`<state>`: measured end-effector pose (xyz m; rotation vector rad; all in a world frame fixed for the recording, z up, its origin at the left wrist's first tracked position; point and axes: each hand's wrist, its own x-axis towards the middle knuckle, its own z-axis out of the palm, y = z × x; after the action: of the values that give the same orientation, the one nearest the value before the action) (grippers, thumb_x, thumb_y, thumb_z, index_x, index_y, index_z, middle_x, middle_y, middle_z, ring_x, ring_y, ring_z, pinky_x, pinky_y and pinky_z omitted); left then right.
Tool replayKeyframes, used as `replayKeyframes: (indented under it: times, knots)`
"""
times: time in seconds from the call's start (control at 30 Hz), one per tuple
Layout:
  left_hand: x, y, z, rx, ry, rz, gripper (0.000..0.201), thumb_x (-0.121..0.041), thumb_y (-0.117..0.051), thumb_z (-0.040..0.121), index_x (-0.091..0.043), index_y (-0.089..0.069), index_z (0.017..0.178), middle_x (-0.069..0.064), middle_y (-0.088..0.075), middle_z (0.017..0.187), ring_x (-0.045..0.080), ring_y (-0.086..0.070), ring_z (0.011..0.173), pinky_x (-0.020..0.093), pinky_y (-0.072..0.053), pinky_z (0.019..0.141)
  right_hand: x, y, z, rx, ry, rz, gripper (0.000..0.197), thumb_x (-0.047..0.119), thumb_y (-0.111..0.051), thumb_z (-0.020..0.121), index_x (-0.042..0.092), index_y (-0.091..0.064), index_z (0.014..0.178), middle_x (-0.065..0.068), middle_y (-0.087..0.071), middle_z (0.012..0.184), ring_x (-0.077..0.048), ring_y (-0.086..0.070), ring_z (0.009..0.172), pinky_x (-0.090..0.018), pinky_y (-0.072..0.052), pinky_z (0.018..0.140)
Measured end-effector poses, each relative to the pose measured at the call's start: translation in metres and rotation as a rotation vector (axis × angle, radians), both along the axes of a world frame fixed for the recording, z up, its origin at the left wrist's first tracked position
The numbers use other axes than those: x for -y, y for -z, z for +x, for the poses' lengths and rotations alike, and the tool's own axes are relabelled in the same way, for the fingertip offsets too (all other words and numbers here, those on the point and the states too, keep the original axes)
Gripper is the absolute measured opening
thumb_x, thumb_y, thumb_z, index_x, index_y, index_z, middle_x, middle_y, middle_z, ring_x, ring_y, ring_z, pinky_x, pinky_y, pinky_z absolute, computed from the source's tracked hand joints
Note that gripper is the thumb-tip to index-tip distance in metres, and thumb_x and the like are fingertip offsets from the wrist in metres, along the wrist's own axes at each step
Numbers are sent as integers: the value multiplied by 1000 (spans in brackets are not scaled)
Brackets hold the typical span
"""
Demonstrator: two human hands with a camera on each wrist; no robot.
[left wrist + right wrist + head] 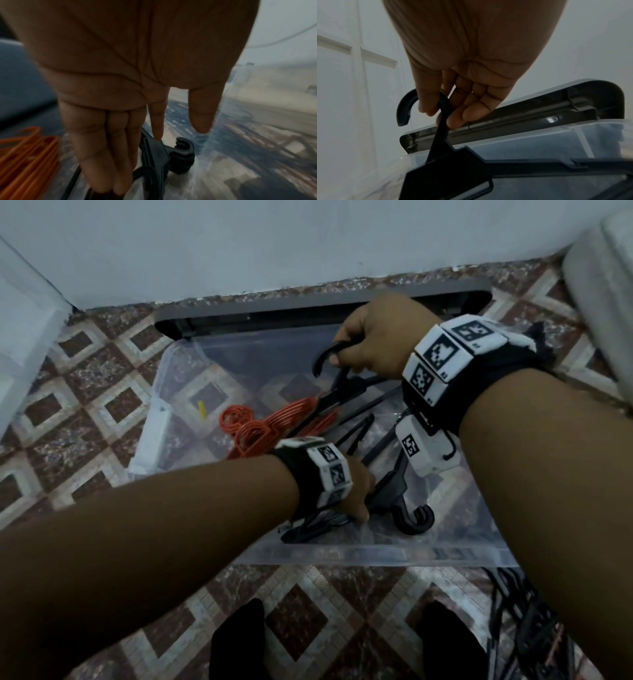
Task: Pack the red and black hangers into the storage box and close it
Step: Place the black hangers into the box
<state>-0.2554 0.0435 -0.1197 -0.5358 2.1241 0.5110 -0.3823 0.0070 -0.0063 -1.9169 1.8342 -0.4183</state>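
Observation:
A clear storage box (376, 553) stands on the tiled floor, its grey lid (308, 302) swung open toward the wall. Red hangers (260, 426) lie inside at the left, and black hangers (411, 515) lie along the near side. My right hand (342, 361) grips the hook of a black hanger (334, 400) that hangs tilted into the box. The right wrist view shows that hand (440, 112) pinching the hook of the hanger (447, 169) in front of the lid (539, 105). My left hand (359, 501) reaches down with straight fingers (120, 162) onto the black hangers (181, 155), beside the red hangers (30, 155).
More black hangers (534, 628) lie in a heap on the floor at the near right, outside the box. A white wall runs behind the lid, a white panel (24, 320) stands at the left and a white object (603, 302) at the far right. My feet (239, 642) are just before the box.

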Motion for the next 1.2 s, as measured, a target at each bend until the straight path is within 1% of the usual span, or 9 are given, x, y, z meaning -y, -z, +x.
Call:
replayKeyframes:
  times: [0.17,0.3,0.4,0.5,0.63,0.77,0.93,1.07,1.2]
  knots:
    - [1,46,-5,105,-38,65,32,-48,-57,94,-21,-42,101,5,-41,102,21,-39,92,32,-36,83,-1,-9,0,14,7,-75,12,32,-70,89,23,-76,93,5,-69,71,2,-55,53,-9,-38,47]
    - [6,42,-4,110,0,75,36,-43,-55,96,-11,-64,109,9,-62,113,28,-57,103,40,-47,98,-5,-22,-5,40,45,-144,13,36,-70,89,24,-75,89,11,-66,67,0,-60,57,-15,-47,56]
    - [12,19,5,-68,-78,-25,35,-36,-60,93,-5,-66,108,9,-66,109,30,-62,103,38,-51,91,-6,-35,-3,23,49,-182,13,37,-69,89,25,-75,89,13,-63,63,0,-58,54,-15,-43,55]
    - [17,-14,27,-348,-191,-227,15,-21,-58,90,-11,-58,102,2,-62,96,29,-62,92,29,-47,73,-11,-55,2,29,71,-221,14,36,-69,88,26,-76,94,11,-64,64,-1,-58,55,-16,-44,56]
    - [15,-68,53,-524,-325,-405,15,-15,-57,85,-23,-50,96,2,-61,98,25,-58,85,36,-52,80,-27,-87,16,-16,90,-305,20,35,-68,90,20,-76,100,3,-65,71,-13,-61,65,-25,-46,66]
    - [2,-131,78,-693,-421,-408,14,-27,-51,88,-30,-48,101,0,-63,101,25,-58,83,39,-53,74,-47,-116,25,-18,179,-382,18,35,-67,90,23,-76,98,9,-62,65,-11,-63,67,-21,-43,60]
    - [-11,-200,96,-964,-461,-478,26,-23,-60,87,-30,-60,112,-4,-67,104,18,-61,93,30,-48,77,-76,-128,34,-82,270,-366,22,39,-66,90,22,-77,98,4,-64,71,-15,-60,69,-22,-40,57]
    - [-18,-219,105,-1112,-497,-545,18,-22,-66,87,-27,-68,105,-17,-55,76,7,-48,74,15,-29,65,-97,-116,44,-94,300,-322,23,31,-65,90,18,-76,105,-8,-74,94,-26,-67,90,-30,-49,75]
    - [-23,-210,107,-1149,-489,-566,13,-29,-67,88,-26,-67,101,-5,-61,88,9,-49,79,22,-33,68,-105,-95,56,-47,215,-239,20,26,-63,93,16,-76,105,-6,-75,92,-23,-69,87,-31,-53,77]
